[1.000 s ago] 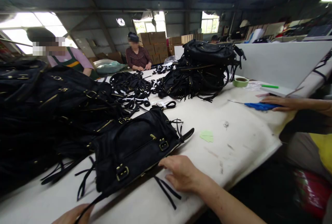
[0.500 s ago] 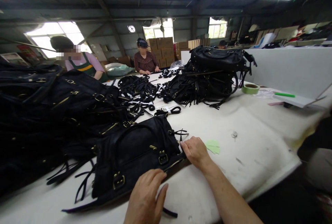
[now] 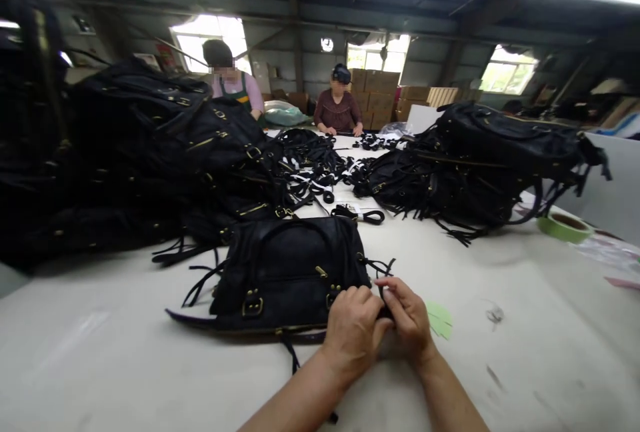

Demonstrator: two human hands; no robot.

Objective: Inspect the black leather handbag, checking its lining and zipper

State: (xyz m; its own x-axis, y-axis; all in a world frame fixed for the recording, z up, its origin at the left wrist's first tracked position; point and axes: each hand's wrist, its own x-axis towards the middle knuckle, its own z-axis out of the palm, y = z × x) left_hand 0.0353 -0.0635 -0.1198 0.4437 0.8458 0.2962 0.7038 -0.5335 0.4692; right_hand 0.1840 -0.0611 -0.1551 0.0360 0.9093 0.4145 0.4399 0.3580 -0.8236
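Reaching in from the bottom edge, both forearms angle up and inward so that the two hands meet at the near right corner of a black handbag (image 3: 290, 272). The left hand (image 3: 353, 329) is curled, knuckles up, its fingers bent down onto the bag's lower right corner. The right hand (image 3: 407, 315) sits just beside it, touching it, with thumb and forefinger pinched on a thin black strap (image 3: 381, 271) that trails from the bag's right end. What the left fingertips grip underneath cannot be told.

The handbag lies flat on the white table (image 3: 100, 352), front face up, its gold buckles showing and a long strap running along its near edge. Just right of the hands, a small pale green paper slip (image 3: 440, 319) lies on the table.

Farther back, a large heap of black bags (image 3: 150, 152) fills the left side, and a second stack of black bags (image 3: 480, 165) stands to the right. Between them loose black straps (image 3: 310, 159) are strewn. A roll of green tape (image 3: 565, 225) rests near the right edge. At the far end of the table two people (image 3: 340, 109) work, with cardboard boxes (image 3: 380, 85) stacked behind them.
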